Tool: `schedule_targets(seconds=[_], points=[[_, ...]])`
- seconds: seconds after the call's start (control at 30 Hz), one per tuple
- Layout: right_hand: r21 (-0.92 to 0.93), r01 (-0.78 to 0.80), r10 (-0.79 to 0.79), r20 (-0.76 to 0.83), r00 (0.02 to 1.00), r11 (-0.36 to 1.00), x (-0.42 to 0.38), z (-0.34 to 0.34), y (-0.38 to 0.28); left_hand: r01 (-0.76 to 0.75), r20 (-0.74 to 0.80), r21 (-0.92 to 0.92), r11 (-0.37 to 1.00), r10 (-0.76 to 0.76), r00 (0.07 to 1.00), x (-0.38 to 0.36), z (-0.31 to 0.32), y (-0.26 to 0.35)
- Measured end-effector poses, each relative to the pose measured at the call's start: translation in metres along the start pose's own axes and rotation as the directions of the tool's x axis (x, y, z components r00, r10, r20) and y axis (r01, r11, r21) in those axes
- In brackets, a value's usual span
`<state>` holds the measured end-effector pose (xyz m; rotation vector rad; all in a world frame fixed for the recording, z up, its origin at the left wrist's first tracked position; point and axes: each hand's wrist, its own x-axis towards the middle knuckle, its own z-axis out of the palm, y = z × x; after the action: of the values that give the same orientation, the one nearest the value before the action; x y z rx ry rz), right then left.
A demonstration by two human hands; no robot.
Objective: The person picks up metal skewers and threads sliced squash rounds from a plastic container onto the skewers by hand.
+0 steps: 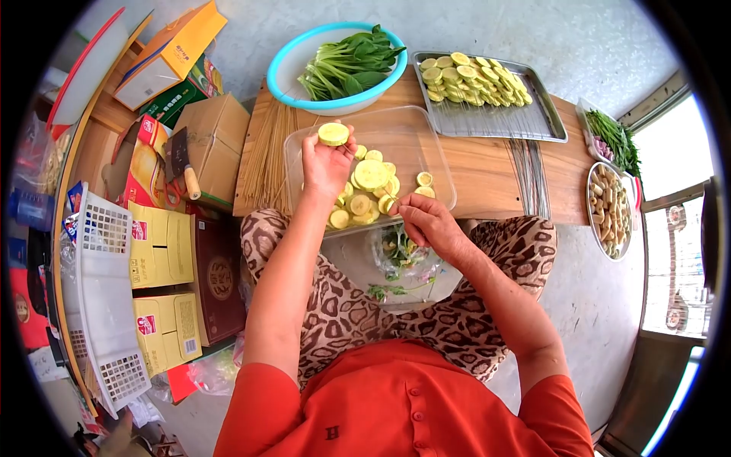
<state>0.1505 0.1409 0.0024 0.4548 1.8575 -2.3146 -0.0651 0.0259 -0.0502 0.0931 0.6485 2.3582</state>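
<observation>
At ten o'clock over the clear plastic tub point(444, 171), my left hand point(327, 164) grips a round, pale-fleshed zucchini slice point(333, 134); at five o'clock, my right hand point(428, 221) pinches closed, on what I cannot tell.

Round slice point(333, 134): pale yellow-green with a thin greener rim, thick-cut, whole. It was held in the left hand point(327, 164), broad face up, above the clear tub's left part. Loose slices point(371, 175): same color, mixed sizes, heaped and overlapping in the clear tub point(415, 145); one large disc lay on top, face up. Two smaller slices point(424, 185) lay apart, right of the heap. The heap's right edge was near the fingertips of the right hand point(397, 204); contact there was too small to tell.
</observation>
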Motion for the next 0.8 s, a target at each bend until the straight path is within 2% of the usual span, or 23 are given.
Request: schedule_targets(seconds=[0.27, 0.4, 0.63, 0.73, 0.8], points=[[0.089, -0.008, 0.009, -0.008, 1.0, 0.996, 0.005, 0.004, 0.003, 0.04, 0.088, 0.005, 0.999, -0.04, 0.995, -0.005, 0.008, -0.004], [0.111, 0.046, -0.042, -0.034, 0.999, 0.993, 0.012, 0.007, 0.001, 0.123, 0.099, 0.039, 0.992, -0.127, 0.987, -0.009, 0.01, -0.016], [0.188, 0.051, -0.044, -0.04, 0.998, 0.981, 0.021, 0.016, 0.003, 0.091, 0.046, -0.055, 0.994, -0.089, 0.995, -0.009, 0.014, -0.014], [0.153, 0.052, -0.048, -0.031, 0.998, 0.987, 0.021, 0.019, 0.004, 0.036, 0.03, -0.023, 0.999, -0.035, 0.999, -0.005, 0.01, -0.005], [0.119, 0.05, -0.048, -0.018, 0.999, 0.992, 0.02, 0.02, 0.005, -0.054, 0.017, -0.084, 0.995, 0.056, 0.998, 0.0, 0.006, 0.004]])
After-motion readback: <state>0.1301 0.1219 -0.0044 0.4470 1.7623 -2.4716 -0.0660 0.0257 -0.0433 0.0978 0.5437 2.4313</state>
